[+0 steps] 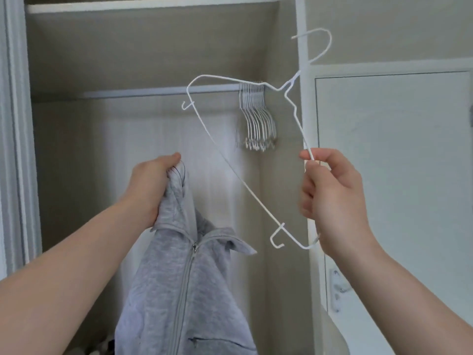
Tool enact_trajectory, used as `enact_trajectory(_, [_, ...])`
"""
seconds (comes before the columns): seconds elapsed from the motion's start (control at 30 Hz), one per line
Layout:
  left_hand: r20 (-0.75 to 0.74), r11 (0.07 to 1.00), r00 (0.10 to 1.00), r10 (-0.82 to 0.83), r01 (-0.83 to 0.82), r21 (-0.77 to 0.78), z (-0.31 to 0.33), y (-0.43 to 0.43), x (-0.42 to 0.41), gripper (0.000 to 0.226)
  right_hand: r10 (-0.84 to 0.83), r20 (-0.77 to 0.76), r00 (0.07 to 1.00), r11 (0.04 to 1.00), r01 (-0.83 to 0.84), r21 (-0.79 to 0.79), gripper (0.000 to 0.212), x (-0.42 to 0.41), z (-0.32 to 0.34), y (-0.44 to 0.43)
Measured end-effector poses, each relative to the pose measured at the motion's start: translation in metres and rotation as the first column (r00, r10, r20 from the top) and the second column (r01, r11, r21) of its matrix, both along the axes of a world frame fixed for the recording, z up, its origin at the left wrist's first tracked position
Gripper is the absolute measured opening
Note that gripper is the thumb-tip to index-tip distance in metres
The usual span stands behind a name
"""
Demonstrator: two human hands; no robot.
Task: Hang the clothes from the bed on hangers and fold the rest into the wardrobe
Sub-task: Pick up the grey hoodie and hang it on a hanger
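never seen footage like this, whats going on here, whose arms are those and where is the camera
There is no machine here. A person wears one camera on the head, looking forward and down, so the two bare arms are theirs. They face an open wardrobe. The left hand grips a grey zip-up hoodie by its top, letting it hang. The right hand pinches a white wire hanger, tilted in the air and not yet inside the hoodie. More spare hangers hang bunched on the rail behind.
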State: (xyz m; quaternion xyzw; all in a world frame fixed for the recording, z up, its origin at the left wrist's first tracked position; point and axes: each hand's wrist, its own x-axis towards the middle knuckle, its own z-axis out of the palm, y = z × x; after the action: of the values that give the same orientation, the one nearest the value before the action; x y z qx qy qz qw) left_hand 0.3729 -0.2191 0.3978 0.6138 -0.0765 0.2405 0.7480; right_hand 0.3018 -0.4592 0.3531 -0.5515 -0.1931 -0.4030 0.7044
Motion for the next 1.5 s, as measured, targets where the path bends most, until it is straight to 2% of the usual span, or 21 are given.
enact_trajectory(0.07, [-0.067,0.999,0.996,-0.050,0.051,0.017,-0.014,-0.006,-0.010,0.031,0.022,-0.013,1.000,0.999,-0.022,0.029,0.024,-0.019,-0.021,-0.014])
enact_trajectory(0.17, [-0.133,0.994,0.991,-0.023,0.036,0.101,-0.034,-0.015,-0.024,0.037,0.005,-0.121,0.993,0.998,-0.013,-0.066,0.012,-0.034,-0.047,-0.038])
enact_trajectory(0.23, [-0.127,0.978,0.992,0.020,0.007,0.210,-0.048,-0.022,-0.034,0.035,0.043,-0.244,0.969,0.994,-0.067,-0.089,0.005,-0.036,-0.056,-0.055])
enact_trajectory(0.3, [-0.094,0.926,0.994,0.047,-0.008,0.377,-0.062,-0.030,-0.046,0.027,0.077,-0.373,0.924,0.989,-0.119,-0.090,0.012,-0.036,-0.062,-0.072])
enact_trajectory(0.4, [-0.047,0.790,0.991,0.127,-0.072,0.608,-0.084,-0.046,-0.064,0.035,0.096,-0.458,0.884,0.978,-0.169,-0.122,0.023,-0.050,-0.080,-0.097])
enact_trajectory(0.53, [0.021,0.551,0.977,0.212,-0.137,0.823,-0.113,-0.068,-0.088,0.037,0.064,-0.430,0.901,0.969,-0.159,-0.188,0.025,-0.096,-0.111,-0.136])
enact_trajectory(0.6, [0.059,0.450,0.970,0.235,-0.162,0.878,-0.126,-0.081,-0.102,0.034,0.066,-0.400,0.914,0.970,-0.152,-0.187,0.029,-0.123,-0.125,-0.155])
enact_trajectory(0.7, [0.117,0.350,0.952,0.282,-0.215,0.912,-0.142,-0.099,-0.128,0.035,0.130,-0.376,0.917,0.960,-0.211,-0.182,0.033,-0.162,-0.147,-0.178])
enact_trajectory(0.8, [0.181,0.235,0.937,0.299,-0.256,0.938,-0.156,-0.112,-0.153,0.032,0.138,-0.377,0.916,0.938,-0.243,-0.246,0.034,-0.197,-0.175,-0.196])
enact_trajectory(0.87, [0.209,0.193,0.922,0.326,-0.282,0.940,-0.165,-0.121,-0.171,0.023,0.110,-0.372,0.922,0.919,-0.237,-0.315,0.032,-0.215,-0.196,-0.204])
enact_trajectory(0.97, [0.214,0.196,0.908,0.359,-0.298,0.934,-0.178,-0.140,-0.198,0.017,0.073,-0.390,0.918,0.886,-0.239,-0.397,0.026,-0.237,-0.221,-0.210])
enact_trajectory(1.03, [0.201,0.211,0.914,0.351,-0.286,0.935,-0.188,-0.155,-0.213,0.015,0.076,-0.414,0.907,0.870,-0.263,-0.417,0.029,-0.248,-0.233,-0.212])
enact_trajectory(1.13, [0.179,0.225,0.942,0.285,-0.248,0.942,-0.202,-0.183,-0.234,0.014,0.044,-0.416,0.908,0.840,-0.259,-0.477,0.027,-0.260,-0.244,-0.213])
enact_trajectory(1.33, [0.117,0.221,0.981,0.157,-0.150,0.964,-0.230,-0.230,-0.264,0.009,0.021,-0.467,0.884,0.774,-0.310,-0.552,0.039,-0.270,-0.260,-0.227])
enact_trajectory(1.4, [0.094,0.269,0.988,0.123,-0.124,0.955,-0.236,-0.238,-0.272,0.007,0.027,-0.487,0.873,0.761,-0.334,-0.556,0.040,-0.268,-0.265,-0.231])
enact_trajectory(1.5, [0.017,0.403,0.995,0.098,-0.056,0.914,-0.246,-0.250,-0.285,0.007,0.030,-0.513,0.858,0.768,-0.348,-0.538,0.031,-0.267,-0.283,-0.226])
